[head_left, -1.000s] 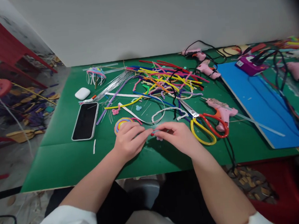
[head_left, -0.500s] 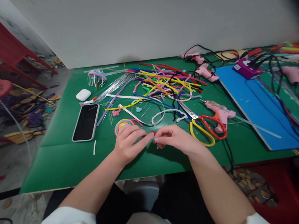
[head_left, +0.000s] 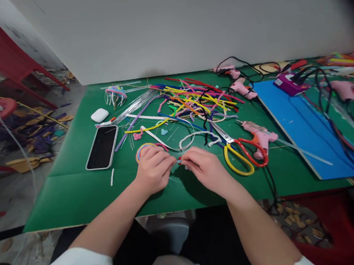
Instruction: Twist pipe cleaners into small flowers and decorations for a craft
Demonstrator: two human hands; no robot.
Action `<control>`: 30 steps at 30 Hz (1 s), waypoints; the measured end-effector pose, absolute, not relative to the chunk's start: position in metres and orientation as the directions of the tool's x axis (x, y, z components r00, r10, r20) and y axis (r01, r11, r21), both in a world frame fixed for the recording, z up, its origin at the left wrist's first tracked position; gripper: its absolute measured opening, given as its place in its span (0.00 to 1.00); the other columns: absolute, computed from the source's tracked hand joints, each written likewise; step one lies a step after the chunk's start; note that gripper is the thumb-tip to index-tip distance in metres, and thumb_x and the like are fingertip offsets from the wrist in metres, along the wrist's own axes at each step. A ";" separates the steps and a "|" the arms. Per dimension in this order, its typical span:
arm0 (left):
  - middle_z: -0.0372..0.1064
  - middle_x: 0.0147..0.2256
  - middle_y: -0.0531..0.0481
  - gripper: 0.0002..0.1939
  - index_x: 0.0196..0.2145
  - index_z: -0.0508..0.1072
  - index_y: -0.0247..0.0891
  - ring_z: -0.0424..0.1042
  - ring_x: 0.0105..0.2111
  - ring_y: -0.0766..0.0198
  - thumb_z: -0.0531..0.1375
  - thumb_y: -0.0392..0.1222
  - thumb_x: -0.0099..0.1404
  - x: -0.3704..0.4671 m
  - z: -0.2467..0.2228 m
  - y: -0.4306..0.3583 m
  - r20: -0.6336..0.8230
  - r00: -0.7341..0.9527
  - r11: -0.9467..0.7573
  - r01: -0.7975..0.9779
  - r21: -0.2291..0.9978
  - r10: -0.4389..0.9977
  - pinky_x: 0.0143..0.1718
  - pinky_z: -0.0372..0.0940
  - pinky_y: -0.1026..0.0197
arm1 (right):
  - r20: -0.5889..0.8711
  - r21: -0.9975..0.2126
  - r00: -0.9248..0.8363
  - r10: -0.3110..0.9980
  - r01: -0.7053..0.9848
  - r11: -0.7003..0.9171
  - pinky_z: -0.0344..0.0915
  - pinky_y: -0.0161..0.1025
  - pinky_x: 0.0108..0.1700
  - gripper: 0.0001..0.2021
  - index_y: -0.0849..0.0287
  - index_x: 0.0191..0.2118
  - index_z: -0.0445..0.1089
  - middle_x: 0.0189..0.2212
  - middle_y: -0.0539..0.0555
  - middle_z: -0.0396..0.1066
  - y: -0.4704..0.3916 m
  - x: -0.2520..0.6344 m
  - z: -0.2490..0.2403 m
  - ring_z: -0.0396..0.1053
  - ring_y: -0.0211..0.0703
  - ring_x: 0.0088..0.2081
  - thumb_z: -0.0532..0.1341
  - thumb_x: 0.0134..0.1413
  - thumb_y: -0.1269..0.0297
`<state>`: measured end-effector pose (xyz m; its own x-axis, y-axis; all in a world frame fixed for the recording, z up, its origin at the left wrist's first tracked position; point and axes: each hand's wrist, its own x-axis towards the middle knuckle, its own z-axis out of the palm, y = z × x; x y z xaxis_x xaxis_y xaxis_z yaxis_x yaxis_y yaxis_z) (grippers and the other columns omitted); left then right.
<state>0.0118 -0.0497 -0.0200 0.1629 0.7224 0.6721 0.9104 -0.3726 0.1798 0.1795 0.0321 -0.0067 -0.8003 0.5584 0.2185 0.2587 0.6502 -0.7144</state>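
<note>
Fingertip to fingertip above the green tabletop, my left hand (head_left: pixel 154 169) and my right hand (head_left: pixel 205 169) pinch a tiny piece (head_left: pixel 179 161) with red and whitish parts. Most of it is covered by the fingers, so its kind does not show. A striped coil of pipe cleaners (head_left: pixel 140 152) in yellow, pink and blue lies partly under my left hand. Beyond the hands curls a white twisted pipe cleaner (head_left: pixel 198 132). Scissors (head_left: pixel 236 152) with a yellow and a red handle rest open to the right of my right hand.
A phone (head_left: pixel 102 148) and a white earbud case (head_left: pixel 99 115) lie at left. Colourful pipe cleaners (head_left: pixel 189 97) are heaped at the back. To the right are a pink glue gun (head_left: pixel 261 136) with a glue stick, a blue board (head_left: pixel 299 131), and a purple power strip (head_left: pixel 290 85) with cables.
The left fingers have curled in from a stretched position into a pinch, drawing back slightly left. My right hand has turned a little, still pinching the small piece.
</note>
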 end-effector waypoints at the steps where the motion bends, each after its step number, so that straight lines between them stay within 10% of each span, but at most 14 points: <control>1: 0.71 0.26 0.49 0.04 0.30 0.73 0.37 0.65 0.32 0.61 0.57 0.34 0.58 0.012 -0.019 -0.049 0.658 0.134 -0.377 0.894 0.242 0.741 0.36 0.59 0.55 | 0.273 -0.677 -0.787 0.553 0.251 0.692 0.62 0.36 0.37 0.08 0.59 0.33 0.68 0.31 0.54 0.69 0.031 0.179 -0.008 0.66 0.39 0.35 0.52 0.58 0.69; 8: 0.68 0.25 0.49 0.08 0.25 0.72 0.36 0.67 0.29 0.64 0.58 0.40 0.60 0.008 -0.017 -0.048 0.289 -0.012 -0.264 0.379 0.887 0.957 0.32 0.63 0.60 | 0.558 -0.505 -0.682 0.472 0.172 0.846 0.64 0.38 0.38 0.10 0.59 0.33 0.69 0.31 0.55 0.70 0.026 0.174 -0.015 0.65 0.40 0.35 0.51 0.55 0.75; 13: 0.67 0.23 0.50 0.11 0.25 0.71 0.34 0.66 0.23 0.67 0.57 0.43 0.60 0.010 -0.015 -0.048 0.110 -0.053 -0.104 0.093 0.990 0.993 0.23 0.62 0.64 | 0.579 -0.542 -0.651 0.491 0.143 0.828 0.65 0.37 0.38 0.08 0.59 0.37 0.67 0.33 0.56 0.70 0.023 0.172 -0.016 0.66 0.40 0.36 0.52 0.57 0.73; 21: 0.73 0.34 0.47 0.15 0.45 0.71 0.39 0.70 0.34 0.64 0.57 0.33 0.59 0.010 -0.033 -0.050 0.702 0.129 -0.450 0.843 0.294 0.701 0.36 0.66 0.60 | 0.305 -0.687 -0.717 0.627 0.290 0.666 0.63 0.36 0.38 0.07 0.58 0.35 0.65 0.33 0.54 0.68 0.024 0.168 -0.017 0.66 0.39 0.35 0.50 0.59 0.67; 30: 0.74 0.28 0.47 0.06 0.34 0.73 0.34 0.70 0.30 0.62 0.57 0.32 0.59 0.015 -0.027 -0.048 0.661 0.146 -0.301 0.945 0.128 0.737 0.33 0.65 0.59 | 0.351 -0.460 -0.742 0.572 0.395 0.795 0.61 0.34 0.33 0.10 0.60 0.36 0.68 0.33 0.55 0.70 0.025 0.166 -0.022 0.68 0.39 0.34 0.50 0.59 0.68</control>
<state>0.0155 -0.0482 -0.0271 0.1458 0.7365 0.6605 0.9449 -0.3014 0.1275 0.1664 0.0253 -0.0219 -0.7417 0.5717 0.3508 0.3951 0.7950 -0.4602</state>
